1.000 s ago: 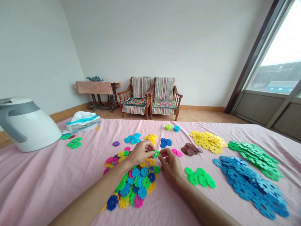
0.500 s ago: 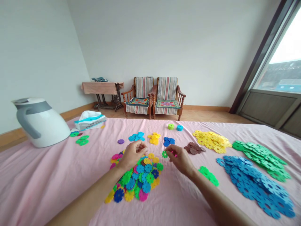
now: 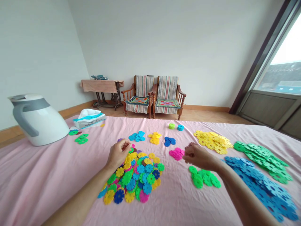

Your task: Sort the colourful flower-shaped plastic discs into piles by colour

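A mixed pile of flower-shaped plastic discs (image 3: 134, 175) lies on the pink cloth in front of me. My left hand (image 3: 119, 153) is closed in a pinch over the pile's far left edge; whatever its fingertips hold is hidden. To the right, my right hand (image 3: 199, 156) hovers with curled fingers between a pink disc group (image 3: 176, 153) and the mostly covered brown discs (image 3: 191, 144). Whether it holds a disc I cannot make out. Below it lie green discs (image 3: 204, 178). Farther back sit light blue discs (image 3: 137, 136), yellow discs (image 3: 154, 137) and dark blue discs (image 3: 169, 141).
Large yellow (image 3: 213, 142), green (image 3: 263, 160) and blue disc heaps (image 3: 261, 188) spread along the right. A lime stack (image 3: 171, 126) and a blue stack (image 3: 180, 127) stand at the back. On the left are a white jug (image 3: 42, 121) and a tissue pack (image 3: 89, 118).
My right hand has moved right, uncovering the pink group; the green disc by its fingers is gone from there. My left hand has shifted left across the pile.
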`<state>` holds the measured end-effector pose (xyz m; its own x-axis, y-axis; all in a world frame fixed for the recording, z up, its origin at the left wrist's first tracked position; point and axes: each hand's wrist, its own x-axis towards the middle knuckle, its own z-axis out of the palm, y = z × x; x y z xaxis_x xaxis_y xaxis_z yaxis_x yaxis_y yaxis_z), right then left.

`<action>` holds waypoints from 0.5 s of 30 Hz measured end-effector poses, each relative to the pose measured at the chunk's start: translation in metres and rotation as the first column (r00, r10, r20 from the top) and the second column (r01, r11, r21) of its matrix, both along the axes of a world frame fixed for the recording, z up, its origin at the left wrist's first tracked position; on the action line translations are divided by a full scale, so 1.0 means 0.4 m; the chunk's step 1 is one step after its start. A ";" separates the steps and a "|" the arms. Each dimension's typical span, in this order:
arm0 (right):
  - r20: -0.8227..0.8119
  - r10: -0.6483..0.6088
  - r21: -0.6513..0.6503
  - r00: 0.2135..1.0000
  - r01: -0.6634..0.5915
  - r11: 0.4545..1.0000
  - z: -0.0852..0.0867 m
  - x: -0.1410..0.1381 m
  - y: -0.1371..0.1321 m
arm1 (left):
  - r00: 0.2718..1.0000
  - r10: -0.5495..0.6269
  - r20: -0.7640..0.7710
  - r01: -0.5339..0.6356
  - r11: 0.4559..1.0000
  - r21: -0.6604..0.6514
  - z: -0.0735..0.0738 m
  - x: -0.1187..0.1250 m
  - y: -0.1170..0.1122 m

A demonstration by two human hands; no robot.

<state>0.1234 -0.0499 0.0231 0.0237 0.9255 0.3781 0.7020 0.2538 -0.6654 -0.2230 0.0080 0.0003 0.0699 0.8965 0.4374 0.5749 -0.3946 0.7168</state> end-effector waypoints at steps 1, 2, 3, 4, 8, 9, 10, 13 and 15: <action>0.109 0.101 -0.071 0.989 -0.094 0.993 0.006 -0.029 -0.001 | 1.000 0.001 -0.016 -0.001 1.000 0.005 0.001 0.000 -0.001; 0.166 0.146 -0.096 0.975 -0.131 0.987 0.009 -0.061 -0.003 | 0.999 0.004 -0.032 -0.004 1.000 0.011 0.003 0.000 -0.002; 0.190 0.178 -0.101 0.965 -0.161 0.982 0.008 -0.092 -0.005 | 0.999 0.009 -0.049 -0.008 1.000 0.018 0.005 0.000 -0.004; 0.183 0.206 -0.091 0.961 -0.192 0.977 0.004 -0.121 -0.008 | 0.998 0.014 -0.067 -0.013 1.000 0.026 0.007 -0.002 -0.006; 0.139 0.272 -0.088 0.952 -0.262 0.961 -0.042 -0.202 -0.015 | 0.990 0.016 -0.142 -0.009 0.999 0.046 0.009 -0.011 -0.008; 0.139 0.265 -0.098 0.954 -0.253 0.963 -0.053 -0.214 -0.015 | 0.986 0.015 -0.164 -0.007 0.999 0.049 0.009 -0.013 -0.008; 0.143 0.251 -0.113 0.957 -0.236 0.965 -0.061 -0.223 -0.014 | 0.982 0.015 -0.188 -0.005 0.999 0.052 0.008 -0.014 -0.008; 0.164 0.201 -0.173 0.966 -0.172 0.970 -0.069 -0.243 -0.007 | 0.966 0.012 -0.259 0.006 0.998 0.066 0.006 -0.012 -0.008; 0.181 0.176 -0.203 0.968 -0.138 0.969 -0.063 -0.254 -0.001 | 0.956 -0.005 -0.294 0.024 0.998 0.062 0.004 -0.010 -0.008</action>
<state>0.0220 -0.0503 -0.0022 -0.1846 0.9661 0.1802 0.7848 0.2553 -0.5647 -0.2269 0.0049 0.0018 0.2165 0.8651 0.4525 0.7497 -0.4443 0.4905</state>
